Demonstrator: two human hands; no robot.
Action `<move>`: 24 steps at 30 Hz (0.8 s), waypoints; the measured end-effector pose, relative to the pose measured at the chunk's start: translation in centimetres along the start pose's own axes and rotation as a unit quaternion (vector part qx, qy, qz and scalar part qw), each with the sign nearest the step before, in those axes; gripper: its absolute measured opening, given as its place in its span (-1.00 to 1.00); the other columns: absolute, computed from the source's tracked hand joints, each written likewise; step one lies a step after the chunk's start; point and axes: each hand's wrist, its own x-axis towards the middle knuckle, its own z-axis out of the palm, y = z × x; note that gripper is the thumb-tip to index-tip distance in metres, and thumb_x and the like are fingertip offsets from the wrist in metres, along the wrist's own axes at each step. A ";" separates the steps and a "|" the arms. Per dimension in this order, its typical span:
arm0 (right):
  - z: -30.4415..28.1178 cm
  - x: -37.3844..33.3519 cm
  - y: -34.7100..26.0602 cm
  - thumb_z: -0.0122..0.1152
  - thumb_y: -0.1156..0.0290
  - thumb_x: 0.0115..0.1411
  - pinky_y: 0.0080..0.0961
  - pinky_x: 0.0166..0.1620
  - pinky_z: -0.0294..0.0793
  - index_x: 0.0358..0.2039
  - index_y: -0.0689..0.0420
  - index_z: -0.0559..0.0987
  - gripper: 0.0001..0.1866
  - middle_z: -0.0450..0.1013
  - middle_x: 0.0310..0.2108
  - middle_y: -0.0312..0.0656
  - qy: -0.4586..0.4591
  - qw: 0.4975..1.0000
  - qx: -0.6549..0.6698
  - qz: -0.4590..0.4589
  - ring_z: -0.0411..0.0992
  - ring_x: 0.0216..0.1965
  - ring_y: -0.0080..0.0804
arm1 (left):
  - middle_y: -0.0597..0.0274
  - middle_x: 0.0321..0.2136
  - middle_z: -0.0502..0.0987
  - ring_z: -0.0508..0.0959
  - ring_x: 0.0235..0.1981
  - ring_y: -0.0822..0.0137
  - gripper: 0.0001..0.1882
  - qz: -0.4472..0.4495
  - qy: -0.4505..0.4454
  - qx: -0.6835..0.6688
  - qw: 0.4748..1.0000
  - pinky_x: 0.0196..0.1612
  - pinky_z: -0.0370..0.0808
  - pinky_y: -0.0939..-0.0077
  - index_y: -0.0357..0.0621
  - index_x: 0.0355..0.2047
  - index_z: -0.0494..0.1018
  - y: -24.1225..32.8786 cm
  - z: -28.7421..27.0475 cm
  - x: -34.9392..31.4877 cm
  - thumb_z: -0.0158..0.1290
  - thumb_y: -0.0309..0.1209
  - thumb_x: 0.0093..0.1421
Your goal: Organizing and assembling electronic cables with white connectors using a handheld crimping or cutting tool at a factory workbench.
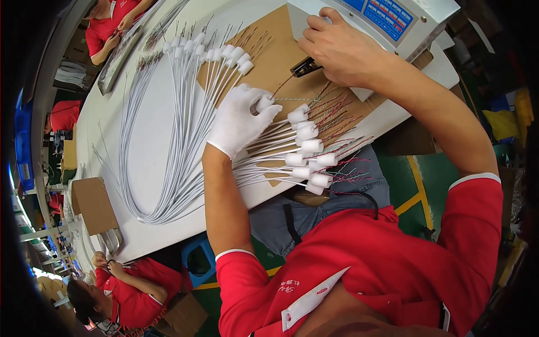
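My left hand [242,115], in a white glove, is closed around a white cylindrical connector [264,103] on the end of a white cable. Thin twisted wires [295,99] reach from that connector toward the right. My bare right hand [345,53] has curled fingers on a black clip [306,67] beside the machine; the hand hides part of the clip. A brown twisted wire [285,85] runs between the clip and the held connector. Close to my left hand, several more white-capped cables [307,132] lie with red, green and brown wire ends pointing right.
A machine with a blue keypad panel [387,16] stands at the upper right. Another bundle of capped cables [224,55] rests on brown cardboard [275,31]. Long white cables [160,210] loop across the white table [146,238]. Co-workers in red [135,286] sit at the left.
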 end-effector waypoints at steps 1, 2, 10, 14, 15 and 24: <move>0.1 0.1 0.0 0.26 0.54 -0.01 -0.20 0.24 0.24 -0.26 0.18 0.58 -0.76 0.53 -0.23 -0.15 -0.091 0.994 0.063 0.018 0.40 0.05 -0.20 | 0.12 -0.42 0.54 0.57 -0.37 0.18 -0.79 0.013 -0.010 0.030 0.999 -0.23 0.51 0.39 -0.22 -0.30 0.65 0.2 -0.2 0.0 0.29 -0.32 0.16; 0.0 0.2 0.1 0.26 0.54 -0.01 -0.20 0.24 0.24 -0.26 0.18 0.58 -0.76 0.53 -0.23 -0.15 -0.093 0.993 0.065 0.016 0.40 0.05 -0.20 | 0.12 -0.42 0.54 0.57 -0.37 0.18 -0.79 0.011 -0.012 0.028 0.999 -0.23 0.51 0.39 -0.22 -0.30 0.65 0.3 -0.4 -0.1 0.29 -0.32 0.16; -1.1 0.9 1.2 0.18 0.48 0.06 -0.15 0.11 0.22 -0.31 0.21 0.60 -0.83 0.52 -0.31 -0.14 -0.091 0.992 0.088 -0.027 0.39 -0.04 -0.16 | 0.14 -0.37 0.59 0.59 -0.35 0.24 -0.72 0.046 -0.182 -0.193 0.963 -0.21 0.52 0.39 -0.18 -0.23 0.67 1.3 -2.9 -1.6 0.37 -0.31 0.09; -1.9 1.7 0.6 0.21 0.46 0.05 -0.17 0.12 0.21 -0.34 0.22 0.60 -0.84 0.52 -0.32 -0.12 -0.105 0.989 0.096 -0.027 0.39 -0.05 -0.16 | 0.11 -0.33 0.62 0.62 -0.32 0.24 -0.68 0.061 -0.087 -0.238 0.965 -0.18 0.54 0.38 -0.17 -0.18 0.68 1.9 0.2 -1.2 0.35 -0.24 0.13; -2.5 1.6 0.5 0.20 0.47 0.04 -0.16 0.12 0.22 -0.32 0.22 0.60 -0.83 0.52 -0.31 -0.11 -0.123 0.987 0.102 -0.017 0.39 -0.05 -0.15 | 0.14 -0.34 0.62 0.61 -0.32 0.28 -0.66 0.037 -0.102 -0.205 0.973 -0.17 0.54 0.42 -0.19 -0.16 0.68 2.0 0.4 -0.9 0.35 -0.24 0.14; -1.2 0.1 0.2 0.39 0.54 -0.19 -0.14 0.28 0.21 -0.29 0.19 0.46 -0.61 0.46 -0.22 -0.12 -0.058 0.990 0.126 0.018 0.36 0.03 -0.12 | 0.12 -0.33 0.62 0.61 -0.32 0.24 -0.58 -0.024 -0.103 -0.094 0.990 -0.14 0.53 0.42 -0.22 -0.19 0.67 1.2 0.8 -0.3 0.29 -0.07 0.21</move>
